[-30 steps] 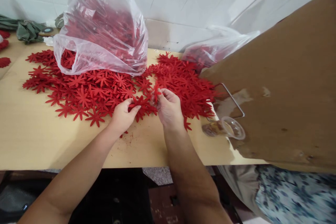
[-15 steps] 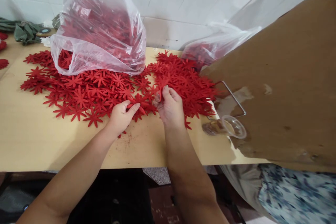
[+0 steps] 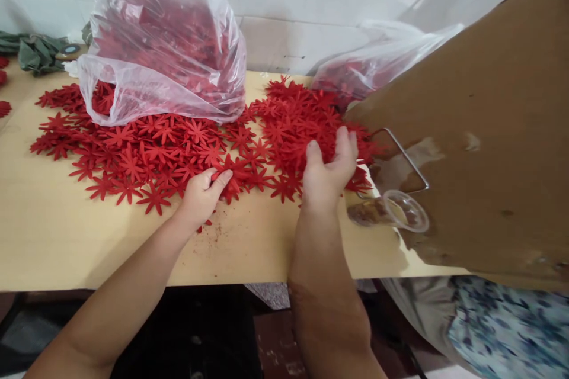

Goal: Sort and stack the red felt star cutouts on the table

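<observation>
My left hand pinches a red flower-shaped cutout between thumb and fingers, at the front edge of the cutouts. Over the right-hand pile of red cutouts is my right hand, its thumb and fingers spread apart. No piece shows in its fingers, though their far side is hidden. A wider heap of the same many-petalled cutouts covers the table left of centre. Some lie overlapping, others flat on their own.
A clear plastic bag full of red cutouts rests behind the left heap; another bag is at back right. A large brown board with a metal handle slants along the right. Beside it is a clear plastic cup. A person's patterned clothing shows lower right.
My right hand has moved right from beside my left hand to the right pile, and its closed fingers have spread. My left hand keeps its pinch. The view has shifted slightly.
</observation>
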`<state>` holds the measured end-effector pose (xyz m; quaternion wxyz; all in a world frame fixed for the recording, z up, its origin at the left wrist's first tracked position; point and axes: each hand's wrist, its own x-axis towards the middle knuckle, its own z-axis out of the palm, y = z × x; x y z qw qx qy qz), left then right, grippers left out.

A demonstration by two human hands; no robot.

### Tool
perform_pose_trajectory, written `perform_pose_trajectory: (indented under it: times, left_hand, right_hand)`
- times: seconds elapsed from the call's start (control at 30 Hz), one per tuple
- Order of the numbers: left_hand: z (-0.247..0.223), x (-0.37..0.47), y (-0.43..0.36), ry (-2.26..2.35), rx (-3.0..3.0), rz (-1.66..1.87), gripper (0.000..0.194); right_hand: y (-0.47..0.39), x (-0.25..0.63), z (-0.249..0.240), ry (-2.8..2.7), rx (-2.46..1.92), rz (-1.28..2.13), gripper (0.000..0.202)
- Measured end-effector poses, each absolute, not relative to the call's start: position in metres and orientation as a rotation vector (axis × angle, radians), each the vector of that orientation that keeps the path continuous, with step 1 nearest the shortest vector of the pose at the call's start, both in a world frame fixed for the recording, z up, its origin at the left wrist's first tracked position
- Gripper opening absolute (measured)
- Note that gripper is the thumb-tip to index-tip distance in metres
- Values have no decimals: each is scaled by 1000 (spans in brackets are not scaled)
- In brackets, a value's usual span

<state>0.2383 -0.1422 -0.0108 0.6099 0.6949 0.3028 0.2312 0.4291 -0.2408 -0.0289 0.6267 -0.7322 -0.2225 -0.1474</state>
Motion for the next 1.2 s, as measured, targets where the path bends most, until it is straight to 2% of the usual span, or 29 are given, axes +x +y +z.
perform_pose_trajectory:
  times: [0.07,0.17,0.23,0.33,0.5,0.77,0.93,1.1,1.2]
  left_hand:
    - [-10,239,-143,733,1609,525,31]
    - [-13,241,-142,711,1553,509,18]
    - [-16,243,-140,679,1497,490,16]
    - [-19,244,-138,649,1387,455,16]
    - [-17,243,-140,544,1193,390,19]
    - [-20,245,-142,619,1395,454,13]
    - [-16,245,-143,594,1375,466,20]
    - [-18,246,-144,660,1366,472,9]
    - [-19,247,-144,657,1377,468,12]
  right_hand:
    - [-238,411,-19,-613,-1653,-332,31]
    - [-228,378,-10,-814,-1501,111,24]
    - [-221,358,-9,-980,-1437,402,23]
    - [-215,344,-12,-1105,-1432,562,14]
    - [-214,349,-18,-929,-1409,508,14]
    - [-210,354,-21,-707,-1335,361,6]
    - [-214,358,-16,-649,-1356,351,17]
    - [-218,360,-14,-717,-1499,286,37]
    - [-218,359,-14,-719,-1495,272,43]
